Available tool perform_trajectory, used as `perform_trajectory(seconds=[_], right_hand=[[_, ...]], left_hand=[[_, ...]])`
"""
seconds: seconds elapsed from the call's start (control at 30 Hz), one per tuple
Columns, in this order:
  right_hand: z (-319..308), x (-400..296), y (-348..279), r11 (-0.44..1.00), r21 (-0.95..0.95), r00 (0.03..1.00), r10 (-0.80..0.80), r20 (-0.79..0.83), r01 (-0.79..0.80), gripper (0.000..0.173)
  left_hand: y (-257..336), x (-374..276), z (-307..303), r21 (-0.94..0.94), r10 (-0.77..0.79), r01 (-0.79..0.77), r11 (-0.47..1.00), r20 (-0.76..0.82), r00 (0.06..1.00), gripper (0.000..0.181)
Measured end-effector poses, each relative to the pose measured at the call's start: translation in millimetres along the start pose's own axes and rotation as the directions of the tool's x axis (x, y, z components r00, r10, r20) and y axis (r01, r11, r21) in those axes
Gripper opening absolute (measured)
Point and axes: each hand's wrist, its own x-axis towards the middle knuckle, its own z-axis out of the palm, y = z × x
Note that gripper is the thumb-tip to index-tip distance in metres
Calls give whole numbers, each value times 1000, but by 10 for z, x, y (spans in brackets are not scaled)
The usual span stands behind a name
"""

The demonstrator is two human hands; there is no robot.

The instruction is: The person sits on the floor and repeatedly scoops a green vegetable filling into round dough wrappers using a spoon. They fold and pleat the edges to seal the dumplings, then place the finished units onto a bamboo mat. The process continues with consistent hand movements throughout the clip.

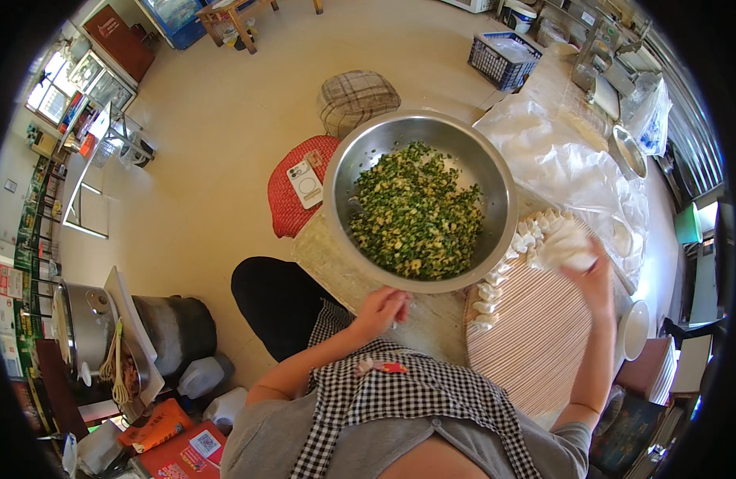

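Note:
A wide steel bowl (508,206) holds chopped green and yellow filling (419,215). My left hand (383,311) is just below the bowl's near rim, its fingers curled; whether they hold anything cannot be made out. On the right, my right hand (589,275) holds a pale, blurred piece of dough (562,246) over the far part of a round slatted tray (535,335). Pleated dumplings (488,293) stand in a curved row along the tray's left and far edge. The bowl and tray rest on a worn board or table (434,326).
Clear plastic sheeting (547,149) covers the surface beyond the tray. A phone (305,184) lies on a red cushion (284,206) left of the bowl, with a plaid stool (359,99) behind. A white bowl (633,330) is right of the tray. Pots (92,317) stand at the left.

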Motion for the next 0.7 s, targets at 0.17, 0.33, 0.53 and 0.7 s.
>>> perform_trajectory(seconds=[0.17,0.33,0.53,0.7], right_hand=[[1234,-738,-540,674,-58,604,-616,505,736,43],[1720,-908,-581,430,-194,465,-722,513,882,29],[1619,-532,-649,861,-217,884,-423,198,460,31],[1751,-22,-687,845,-419,943,-299,147,333,42]], left_hand=[[485,24,379,-391,-477,706,590,537,696,44],[133,8,197,60,38,-43,997,83,996,36],[112,65,117,687,188,-224,692,128,974,39],[76,38,131,746,456,-327,580,36,889,47]])
